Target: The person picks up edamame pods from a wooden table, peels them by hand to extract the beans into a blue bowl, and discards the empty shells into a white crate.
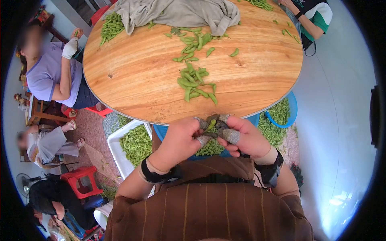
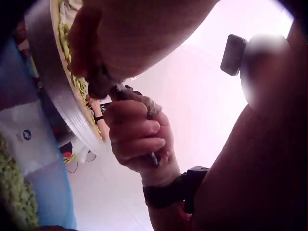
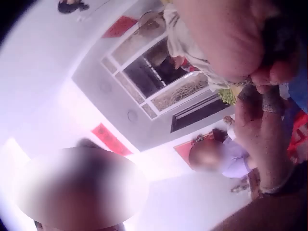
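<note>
Left hand (image 1: 175, 135) and right hand (image 1: 250, 138): fingers curled, both pinching one green pod (image 1: 211, 125) off the table's (image 1: 253, 80) 6 o'clock edge, above loose beans (image 1: 211, 149), presumably for catching. Whether split: too shaded to tell.

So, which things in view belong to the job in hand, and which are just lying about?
In the job:
Slim green pod between left hand and right hand
Loose green pods on round wooden table
Small green beans below the hands

Seemingly lying about:
Red plastic stool
Round grey fan
</note>
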The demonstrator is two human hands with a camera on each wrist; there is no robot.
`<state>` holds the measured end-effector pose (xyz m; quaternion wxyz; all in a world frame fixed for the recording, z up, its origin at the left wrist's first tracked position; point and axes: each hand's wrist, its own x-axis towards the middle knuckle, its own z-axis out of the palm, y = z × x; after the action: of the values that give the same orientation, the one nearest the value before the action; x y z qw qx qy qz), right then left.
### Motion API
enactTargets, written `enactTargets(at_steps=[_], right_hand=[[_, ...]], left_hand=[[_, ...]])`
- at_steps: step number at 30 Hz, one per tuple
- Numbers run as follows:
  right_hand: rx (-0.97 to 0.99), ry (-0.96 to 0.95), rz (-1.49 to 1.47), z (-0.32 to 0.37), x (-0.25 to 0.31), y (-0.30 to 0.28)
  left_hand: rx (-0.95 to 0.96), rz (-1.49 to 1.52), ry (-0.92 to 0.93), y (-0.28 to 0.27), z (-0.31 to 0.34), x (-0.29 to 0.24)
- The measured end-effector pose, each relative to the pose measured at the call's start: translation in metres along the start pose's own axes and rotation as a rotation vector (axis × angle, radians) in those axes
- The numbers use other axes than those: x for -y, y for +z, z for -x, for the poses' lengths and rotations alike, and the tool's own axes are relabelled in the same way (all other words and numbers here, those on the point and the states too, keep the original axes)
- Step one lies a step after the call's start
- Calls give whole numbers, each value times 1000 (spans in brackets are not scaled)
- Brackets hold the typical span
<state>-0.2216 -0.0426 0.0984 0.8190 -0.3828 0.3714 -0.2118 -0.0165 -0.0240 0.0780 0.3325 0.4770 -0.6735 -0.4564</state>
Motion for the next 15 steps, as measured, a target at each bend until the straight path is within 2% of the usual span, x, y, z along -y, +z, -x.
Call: enactTargets(at_steps=[1,3,5,8,10,11,13,14,15], right_hand=[[1,1,-1,-1,-2,2],[-42,-89,201,-3,-6,4],[-30,-85,167,-4,-7,1],[17,-89,69,-1,-12,-4],[54,-95,3,3,-14,-7],[55,-88,10,4,-16,-7],[57,-80,17,5,-17,-8],[40,-77,50,5,-18,-8],[22,-74,82,6,-18,-8]], left_hand=[[-88,-502,272,1,1,2],[-128,-579,281,5,5,1],[-164,-659,298,7,5,3],[-193,-478,344,7,4,5],[139,523,-344,1,7,-6],[140,523,-345,1,7,-6],[126,983,-520,2,7,-4],[128,982,-522,2,8,-3],[139,826,-501,3,8,-2]])
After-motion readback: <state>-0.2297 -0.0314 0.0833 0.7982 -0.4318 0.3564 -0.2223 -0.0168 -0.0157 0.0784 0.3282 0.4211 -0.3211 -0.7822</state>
